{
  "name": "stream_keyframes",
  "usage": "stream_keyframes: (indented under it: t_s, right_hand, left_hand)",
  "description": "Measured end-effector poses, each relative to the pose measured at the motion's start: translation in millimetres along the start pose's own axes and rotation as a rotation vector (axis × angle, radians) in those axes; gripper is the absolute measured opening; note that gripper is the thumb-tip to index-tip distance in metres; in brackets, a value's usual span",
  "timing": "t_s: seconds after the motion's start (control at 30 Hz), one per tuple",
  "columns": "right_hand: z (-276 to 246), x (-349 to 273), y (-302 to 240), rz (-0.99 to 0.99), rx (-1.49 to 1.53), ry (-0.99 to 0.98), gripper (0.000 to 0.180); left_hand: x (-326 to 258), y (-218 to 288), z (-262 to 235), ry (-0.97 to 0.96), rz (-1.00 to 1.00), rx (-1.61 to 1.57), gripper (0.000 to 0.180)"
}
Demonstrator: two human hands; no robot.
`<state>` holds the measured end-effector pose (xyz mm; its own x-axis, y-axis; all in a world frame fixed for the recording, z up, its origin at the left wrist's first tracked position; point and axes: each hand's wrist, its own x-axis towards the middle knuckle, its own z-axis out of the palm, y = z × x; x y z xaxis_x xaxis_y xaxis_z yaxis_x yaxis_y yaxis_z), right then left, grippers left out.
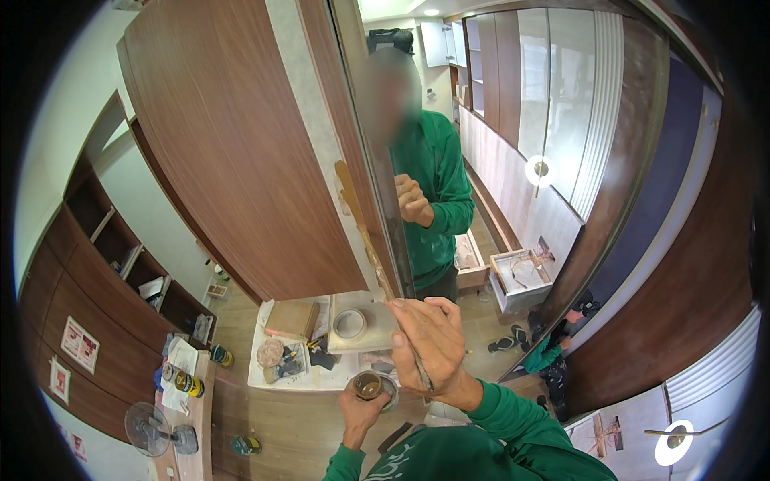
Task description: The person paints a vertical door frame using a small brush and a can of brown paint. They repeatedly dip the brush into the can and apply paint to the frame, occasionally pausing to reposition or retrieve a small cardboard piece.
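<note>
At the mirror frame: right hand (433, 345) raised, fingers closed round a thin tool (420, 373); lower end pokes out below the palm, upper end at the foot of the trim (359, 144) (fingers cover much of it, so exact kind hard to call).
Trim: brown wood strip, upright, between the dark frame (399, 232) and a pale strip (301, 80).
Smear: ochre-brown streak (348, 191) on the pale strip where it meets the trim, running down toward the fingertips.
Cup: small, round, brown stuff inside (368, 386); left hand (362, 413) curled round it, lower than the right hand and to its left, near the white table's front edge.
Table: white top (337, 378), below the big wood panel (216, 152); carries a brown box (291, 320), a pale ring (337, 321) and a clutter of small tools and dark cloth.
Mirror: right of the frame, shows the person in a green top, one hand up (face blurred), plus drawers and cabinets.
Desk: far left, wood edge (204, 401); fan (147, 429), papers and a yellow-black can (190, 385) on it.
Floor: light wood (281, 409), another can (246, 445) standing near the desk.
</note>
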<state>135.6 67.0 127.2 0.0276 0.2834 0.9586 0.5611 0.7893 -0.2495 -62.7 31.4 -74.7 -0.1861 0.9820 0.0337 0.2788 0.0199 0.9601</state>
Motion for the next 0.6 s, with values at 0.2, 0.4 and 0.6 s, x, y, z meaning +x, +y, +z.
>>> stream_keyframes:
  t_s: [0.2, 0.4, 0.6]
  right_hand:
    - [0.2, -4.2, 0.9, 0.011, 0.014, -0.002, 0.037]
    - [-1.1, -6.7, 1.1, 0.016, 0.012, -0.008, 0.038]
    - [-1.5, -10.2, 1.1, 0.023, 0.012, -0.019, 0.038]
  left_hand:
    - [0.9, -4.6, -1.7, -0.009, -0.002, 0.028, 0.049]
    - [0.1, 5.2, -2.6, -0.029, -0.014, 0.026, 0.05]
    - [-0.7, 9.2, -1.3, -0.026, -0.031, 0.027, 0.051]
